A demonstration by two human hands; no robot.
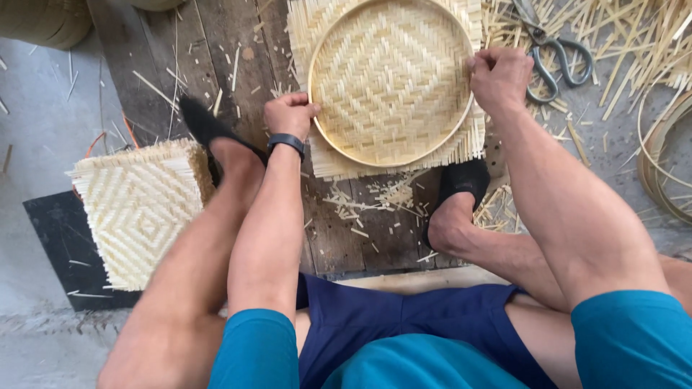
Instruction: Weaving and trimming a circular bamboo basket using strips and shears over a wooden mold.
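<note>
The woven bamboo mat (404,155) with its round hoop (393,153) lies on the dark wooden board (216,43) at the far middle of what I see, its frayed strip ends sticking out past the hoop on all sides.

At the far left I see a grey floor (36,130), and nearer, a stack of finished woven squares (137,209) resting on a black slab (54,223), just beside my left leg. My left foot in a black sock (205,126) sits on the board between that stack and the mat. My left hand (290,114), a black band (286,141) on its wrist, is clenched on the hoop's left edge, pressing it against the weave.

Inside the hoop the mat shows a diamond pattern. Near of it, short offcuts (389,194) litter the board between my feet. My right foot, also in a black sock (461,184), rests at the mat's near right corner and touches its fringe.

My right hand (499,75) is closed in a fist on the hoop's right edge. Just right of it lie metal shears (555,54), close to my knuckles, among loose bamboo strips (634,36). At the far right edge, curved bamboo rings (659,158) lie on the floor, well apart from the mat.
</note>
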